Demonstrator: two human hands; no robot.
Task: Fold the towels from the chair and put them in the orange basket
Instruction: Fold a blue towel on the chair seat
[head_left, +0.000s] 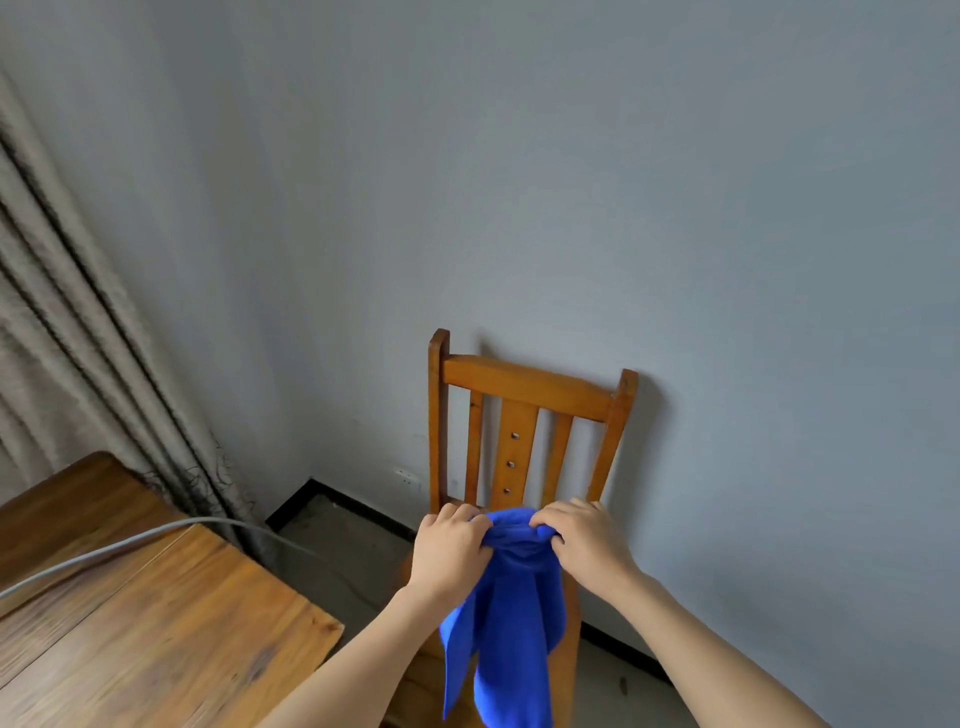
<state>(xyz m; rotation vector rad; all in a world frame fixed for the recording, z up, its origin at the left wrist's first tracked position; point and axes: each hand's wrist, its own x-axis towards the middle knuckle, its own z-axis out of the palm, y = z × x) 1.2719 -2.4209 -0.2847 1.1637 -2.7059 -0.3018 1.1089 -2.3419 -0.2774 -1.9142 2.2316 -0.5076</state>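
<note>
Blue towel held up in front of the wooden chair, bunched at its top edge. Left hand and right hand close together above the chair seat, fingers clamped on the gathered cloth. Orange basket out of view. Risks: crooked fold from bunched corners; hanging tail snagging on the chair.

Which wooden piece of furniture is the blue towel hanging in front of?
The slat-backed chair against the wall, behind both hands; the flat-topped table at lower left sits clear of the blue towel.
</note>
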